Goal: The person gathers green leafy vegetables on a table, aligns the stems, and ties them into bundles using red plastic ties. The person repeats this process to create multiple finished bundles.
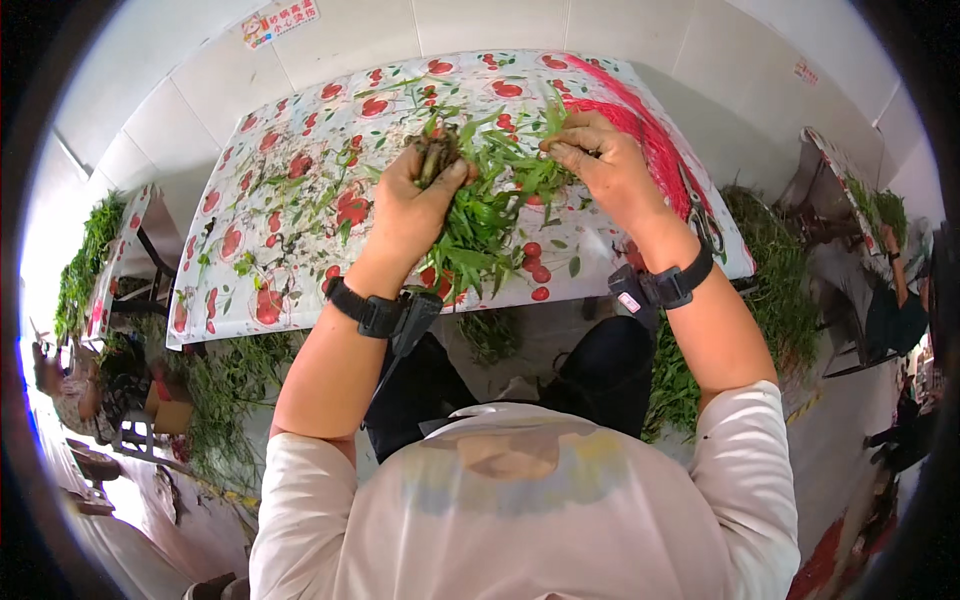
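Observation:
My left hand (pixel 420 187) is closed around the dirty, dark root ends of a bunch of leafy green plants (pixel 480 225). The leaves spread to the right of that hand and hang down over the near side of the table. To the right, my right hand (pixel 600 161) is raised with thumb and fingers pinched by a leafy sprig (pixel 553 120); whether it grips the sprig is hard to see. Under both hands lies a tablecloth (pixel 465 82) printed with red fruit. Soil crumbs and loose leaves (pixel 300 202) are scattered over its left half.
Pink-red strings (pixel 645 112) run along the table's right side, with scissors (pixel 705 221) beside them. Heaps of green plants lie on the floor at right (pixel 772 277) and left (pixel 232 405). Other tables stand on both sides, with a person (pixel 896 307) at the right one.

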`<state>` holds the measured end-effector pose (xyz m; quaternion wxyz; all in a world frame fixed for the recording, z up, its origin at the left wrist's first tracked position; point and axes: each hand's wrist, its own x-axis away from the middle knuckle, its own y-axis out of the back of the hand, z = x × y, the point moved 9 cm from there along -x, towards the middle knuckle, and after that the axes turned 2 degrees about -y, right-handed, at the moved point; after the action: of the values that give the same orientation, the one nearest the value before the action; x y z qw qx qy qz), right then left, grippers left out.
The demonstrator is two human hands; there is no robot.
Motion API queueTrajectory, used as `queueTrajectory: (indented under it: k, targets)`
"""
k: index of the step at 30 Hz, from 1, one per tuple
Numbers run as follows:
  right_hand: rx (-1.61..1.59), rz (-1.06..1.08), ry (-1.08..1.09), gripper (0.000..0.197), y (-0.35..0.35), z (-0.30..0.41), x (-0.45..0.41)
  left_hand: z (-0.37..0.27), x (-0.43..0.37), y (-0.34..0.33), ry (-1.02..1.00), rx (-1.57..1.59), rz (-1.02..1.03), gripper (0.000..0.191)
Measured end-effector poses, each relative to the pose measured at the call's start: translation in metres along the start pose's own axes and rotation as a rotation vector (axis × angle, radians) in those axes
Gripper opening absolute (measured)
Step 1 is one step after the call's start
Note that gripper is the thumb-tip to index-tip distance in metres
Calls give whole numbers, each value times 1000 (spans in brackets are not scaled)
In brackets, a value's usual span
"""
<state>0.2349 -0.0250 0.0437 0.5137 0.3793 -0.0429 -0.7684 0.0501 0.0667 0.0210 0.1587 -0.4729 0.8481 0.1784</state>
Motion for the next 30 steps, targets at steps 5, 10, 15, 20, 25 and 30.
queueTrajectory:
  k: [5,10,15,20,25,30]
  targets:
    - [-80,-1,0,23,-14,17,0,4,-9,-19,4,98,35,16]
    - [-288,64,-97,22,-30,19,-2,12,-8,-26,74,-95,47,32]
    - [-390,8,-107,23,-34,19,-7,6,-5,-35,6,105,87,37]
    - [-357,-31,-154,22,-38,19,-5,10,-4,-37,62,51,88,39]
    - [-429,7,-177,20,-40,23,-2,20,-8,-34,90,48,105,37]
    - [156,-80,169,19,-27,48,-3,25,-4,-31,111,168,89,29]
